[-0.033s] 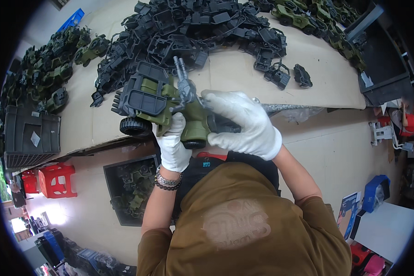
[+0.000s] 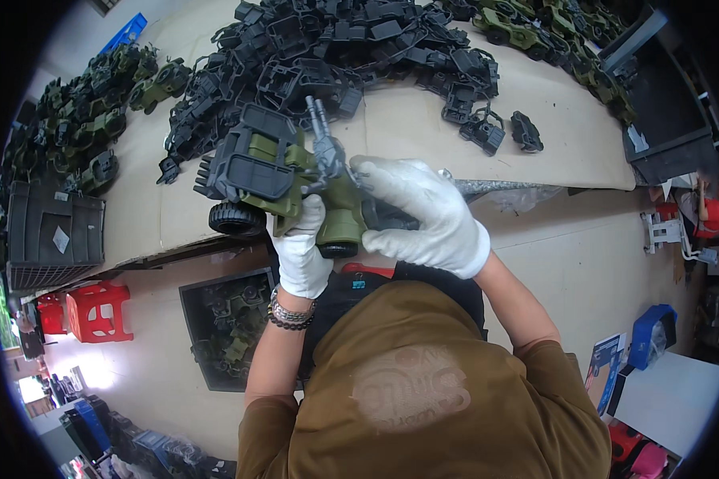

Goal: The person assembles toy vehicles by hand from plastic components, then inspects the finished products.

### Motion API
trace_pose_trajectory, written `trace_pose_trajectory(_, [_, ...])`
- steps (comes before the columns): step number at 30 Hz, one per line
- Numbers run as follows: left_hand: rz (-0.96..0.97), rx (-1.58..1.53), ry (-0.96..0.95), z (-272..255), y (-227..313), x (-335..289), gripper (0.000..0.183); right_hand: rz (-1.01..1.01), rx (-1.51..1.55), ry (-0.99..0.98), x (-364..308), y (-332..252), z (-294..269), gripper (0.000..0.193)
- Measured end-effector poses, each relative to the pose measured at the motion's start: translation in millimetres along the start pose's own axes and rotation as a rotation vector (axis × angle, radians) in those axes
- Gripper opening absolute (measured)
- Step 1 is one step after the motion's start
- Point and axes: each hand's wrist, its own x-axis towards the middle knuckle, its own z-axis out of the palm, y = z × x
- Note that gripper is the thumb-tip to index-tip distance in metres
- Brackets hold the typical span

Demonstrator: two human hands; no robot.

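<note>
A green and dark grey toy military vehicle (image 2: 339, 223) is held up in front of my body at the table's near edge. It has black wheels, grey rack panels (image 2: 257, 174) and a grey twin-barrelled gun (image 2: 324, 148) on top. My left hand (image 2: 302, 251), in a white glove, grips it from below and behind, with fingers closed against the green body. In a matching glove, my right hand (image 2: 427, 215) is wrapped round the vehicle's right end, its forefinger by the gun's base and its thumb lower down. The right palm hides that end.
A heap of dark grey plastic parts (image 2: 295, 60) covers the table's (image 2: 407, 136) middle. Green toy vehicles lie in piles at the left (image 2: 96, 120) and far right (image 2: 527, 36). A grey crate (image 2: 56, 231) stands left; a dark bin of green toys (image 2: 232, 327) is below the table.
The toy vehicle and its gun have shifted very slightly to the right. Both hands keep the same grip.
</note>
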Motion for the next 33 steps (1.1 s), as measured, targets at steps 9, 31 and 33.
trace_pose_trajectory(9, [-0.033, -0.084, -0.195, 6.9, 45.9, 3.8, 0.032, -0.017, -0.355, -0.172, 1.4, -27.5, -5.9, 0.068])
trace_pose_trajectory(31, [-0.827, -1.478, 0.626, -17.8, 84.6, -42.8, 0.043, -0.101, 0.057, 0.120, 39.4, -37.0, 108.6, 0.094])
trace_pose_trajectory(33, [-0.801, -1.491, 0.572, -45.7, 66.1, -50.9, 0.043, -0.080, 0.012, -0.020, 37.4, -44.4, 122.1, 0.105])
